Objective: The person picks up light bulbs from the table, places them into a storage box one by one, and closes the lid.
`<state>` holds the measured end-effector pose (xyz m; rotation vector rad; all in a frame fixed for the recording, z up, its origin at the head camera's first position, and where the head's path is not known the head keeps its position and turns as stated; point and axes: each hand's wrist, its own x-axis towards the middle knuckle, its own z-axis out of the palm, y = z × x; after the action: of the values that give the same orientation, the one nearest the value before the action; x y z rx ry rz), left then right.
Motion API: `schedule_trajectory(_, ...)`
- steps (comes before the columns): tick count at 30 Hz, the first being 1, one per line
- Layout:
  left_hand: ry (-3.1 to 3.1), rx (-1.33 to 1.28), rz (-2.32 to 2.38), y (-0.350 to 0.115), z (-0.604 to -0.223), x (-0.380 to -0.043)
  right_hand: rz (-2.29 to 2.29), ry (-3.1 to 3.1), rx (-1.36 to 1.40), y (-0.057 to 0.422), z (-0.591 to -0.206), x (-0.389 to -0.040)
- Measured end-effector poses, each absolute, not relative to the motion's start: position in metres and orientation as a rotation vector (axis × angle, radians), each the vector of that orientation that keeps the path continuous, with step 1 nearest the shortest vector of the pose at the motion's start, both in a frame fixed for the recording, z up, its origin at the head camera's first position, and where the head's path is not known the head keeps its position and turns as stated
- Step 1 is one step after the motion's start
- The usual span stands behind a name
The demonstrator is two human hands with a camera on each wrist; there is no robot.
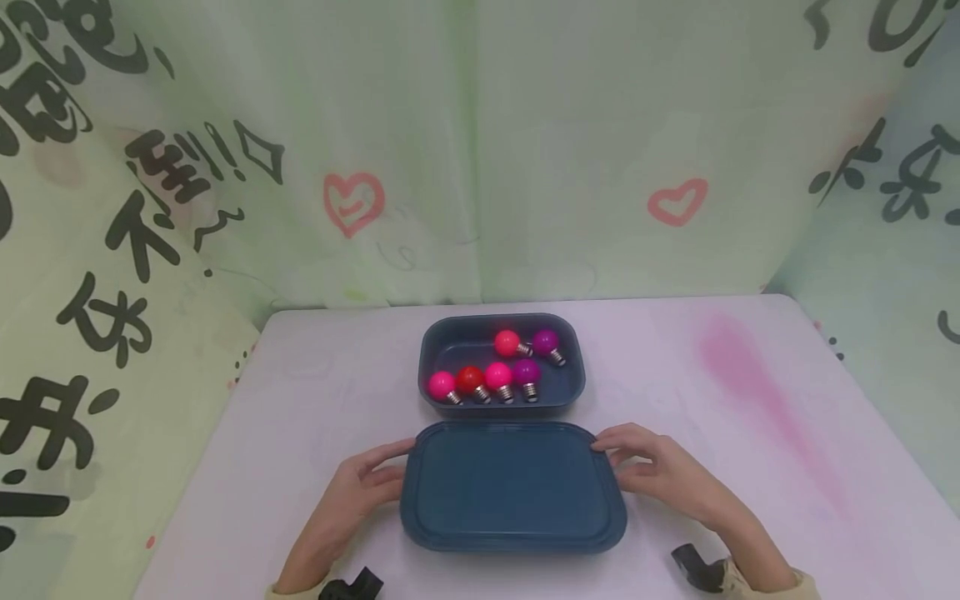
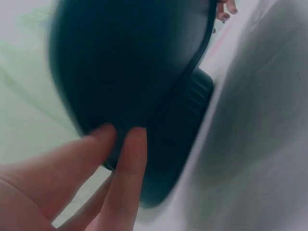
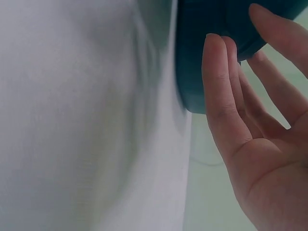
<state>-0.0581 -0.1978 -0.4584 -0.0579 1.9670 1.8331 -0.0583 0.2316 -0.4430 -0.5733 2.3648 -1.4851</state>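
Observation:
A dark blue lid [image 1: 513, 487], rectangular with rounded corners, is held in front of a matching box [image 1: 456, 348]. My left hand [image 1: 358, 487] pinches its left edge between thumb and fingers, as the left wrist view shows close up. At the opposite edge my right hand [image 1: 663, 473] grips the lid, thumb and fingers at its corner. Inside the uncovered box lie several small round bulbs with silver screw bases: pink bulbs [image 1: 441, 385], a red bulb [image 1: 470, 379] and purple bulbs [image 1: 527, 371]. The left wrist view has the lid [image 2: 110, 62] tilted over the box [image 2: 166, 159].
A white-covered table [image 1: 300, 392] bears the box near its back edge. Pale green curtains [image 1: 555, 150] with red hearts and black writing enclose it behind and at both sides. A pink stain [image 1: 757, 383] marks the cloth at right. Black straps [image 1: 699, 568] sit at the wrists.

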Motion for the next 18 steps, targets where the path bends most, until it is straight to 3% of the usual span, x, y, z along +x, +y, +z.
schedule_trajectory(18, 2.356, -0.067, 1.889, -0.1876, -0.4634, -0.0566, -1.406, 2.459, -0.385, 0.2292, -0.4348, -0.0613)
